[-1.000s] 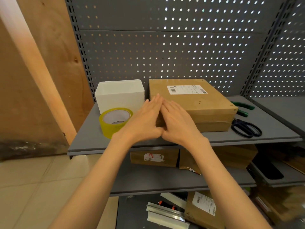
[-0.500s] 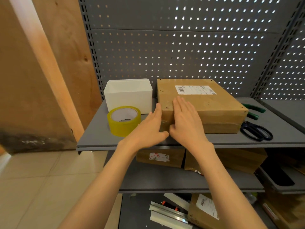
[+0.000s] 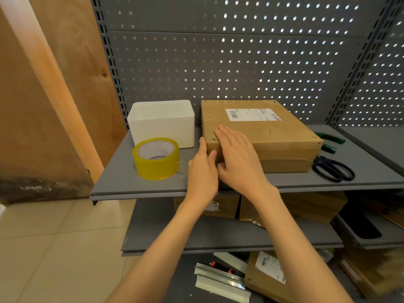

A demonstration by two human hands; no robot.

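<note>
The brown box (image 3: 262, 132) sits on the grey shelf (image 3: 122, 182), beside a white tub (image 3: 161, 121). The right grip (image 3: 238, 158) lies flat on the box's near left corner and holds nothing. The left grip (image 3: 202, 171) holds nothing too. It presses straight fingers against the box's left side, near the yellow tape (image 3: 156, 159).

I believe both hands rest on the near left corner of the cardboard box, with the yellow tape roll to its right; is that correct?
Not quite: the head view shows the yellow tape roll to the left of the cardboard box. Both the left hand and right hand do rest on its near left corner.
</note>
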